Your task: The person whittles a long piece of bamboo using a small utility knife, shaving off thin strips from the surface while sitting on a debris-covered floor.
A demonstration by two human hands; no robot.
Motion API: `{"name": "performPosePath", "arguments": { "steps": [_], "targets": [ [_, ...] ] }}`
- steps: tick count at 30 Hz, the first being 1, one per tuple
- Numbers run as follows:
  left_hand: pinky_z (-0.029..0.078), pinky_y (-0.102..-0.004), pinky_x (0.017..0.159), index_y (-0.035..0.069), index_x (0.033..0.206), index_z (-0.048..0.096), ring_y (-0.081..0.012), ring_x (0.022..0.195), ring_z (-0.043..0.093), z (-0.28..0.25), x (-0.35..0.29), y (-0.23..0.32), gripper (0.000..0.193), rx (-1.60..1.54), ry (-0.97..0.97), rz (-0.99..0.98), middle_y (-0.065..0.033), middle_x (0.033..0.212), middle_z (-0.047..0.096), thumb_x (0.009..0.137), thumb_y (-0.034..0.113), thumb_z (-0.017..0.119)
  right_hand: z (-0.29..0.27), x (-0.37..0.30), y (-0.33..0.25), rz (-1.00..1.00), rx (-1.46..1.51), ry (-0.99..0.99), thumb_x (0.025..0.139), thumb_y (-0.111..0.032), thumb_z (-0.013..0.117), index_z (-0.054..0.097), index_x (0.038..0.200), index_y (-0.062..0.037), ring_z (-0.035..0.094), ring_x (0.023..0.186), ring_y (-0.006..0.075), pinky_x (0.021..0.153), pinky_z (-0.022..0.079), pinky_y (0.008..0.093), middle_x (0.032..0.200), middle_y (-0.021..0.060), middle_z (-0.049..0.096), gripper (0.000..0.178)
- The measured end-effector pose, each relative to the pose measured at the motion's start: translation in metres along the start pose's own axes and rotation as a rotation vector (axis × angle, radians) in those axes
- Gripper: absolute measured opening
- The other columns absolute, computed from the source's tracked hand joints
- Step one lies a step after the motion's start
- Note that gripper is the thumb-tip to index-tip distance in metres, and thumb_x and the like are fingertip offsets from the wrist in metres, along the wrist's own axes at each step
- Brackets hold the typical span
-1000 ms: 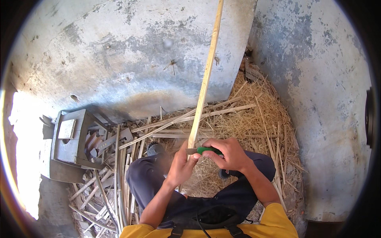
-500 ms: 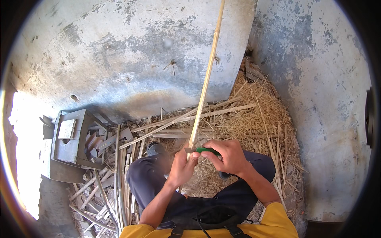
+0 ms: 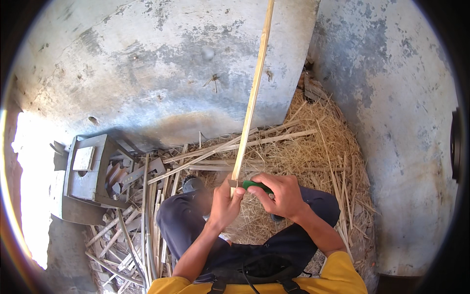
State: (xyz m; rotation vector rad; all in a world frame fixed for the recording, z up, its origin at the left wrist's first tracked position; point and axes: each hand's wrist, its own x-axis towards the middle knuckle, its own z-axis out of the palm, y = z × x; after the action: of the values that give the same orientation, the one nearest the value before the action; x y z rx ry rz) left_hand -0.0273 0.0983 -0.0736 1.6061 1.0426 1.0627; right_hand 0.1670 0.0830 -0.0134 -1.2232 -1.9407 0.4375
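Fingers of the left hand point(image 3: 224, 208) are clamped around the lower part of a long pale wooden strip point(image 3: 254, 98) in the head view; those of the right hand point(image 3: 285, 197) are wrapped around the green handle of a knife point(image 3: 249, 185). Its blade lies across the strip, just beside the left thumb. From the left hand the strip runs up, leaning slightly right, beyond the top edge. Straw point(image 3: 289, 154) covers the floor ahead, and a grey box point(image 3: 93, 183) stands at left.
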Motion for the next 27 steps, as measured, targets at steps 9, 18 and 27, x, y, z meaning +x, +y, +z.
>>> {"name": "performPosePath", "arguments": {
  "steps": [9,18,27],
  "targets": [
    [0.052,-0.0424,0.072,0.001,0.133,0.049,-0.0315,0.073,0.066,-0.003,0.002,0.011,0.052,0.059,-0.064,0.041,-0.0144,0.082,0.066,0.107,0.045,0.058,-0.005,0.002,0.004,-0.033,0.008,0.000,0.092,-0.021,0.078,0.074,0.099,-0.0062,0.070,0.062,0.0255,0.055,0.052,0.0342,0.080,0.0083,0.074,0.017],
    [0.052,-0.0447,0.075,-0.002,0.130,0.046,-0.0338,0.077,0.065,-0.003,-0.001,0.014,0.055,-0.010,-0.107,-0.052,-0.0184,0.085,0.065,0.106,0.045,0.059,-0.005,-0.002,0.009,0.000,0.008,-0.069,0.092,-0.021,0.078,0.074,0.099,-0.0067,0.071,0.065,0.0269,0.056,0.053,0.0351,0.083,0.0088,0.074,0.017],
    [0.052,-0.0400,0.064,-0.001,0.121,0.049,-0.0330,0.070,0.071,-0.007,0.002,0.007,0.051,0.141,-0.034,0.129,-0.0163,0.077,0.068,0.102,0.043,0.068,-0.008,0.000,0.004,-0.025,0.065,-0.073,0.091,-0.020,0.078,0.074,0.101,-0.0040,0.073,0.070,0.0295,0.061,0.056,0.0348,0.087,0.0110,0.075,0.019]
  ]
}}
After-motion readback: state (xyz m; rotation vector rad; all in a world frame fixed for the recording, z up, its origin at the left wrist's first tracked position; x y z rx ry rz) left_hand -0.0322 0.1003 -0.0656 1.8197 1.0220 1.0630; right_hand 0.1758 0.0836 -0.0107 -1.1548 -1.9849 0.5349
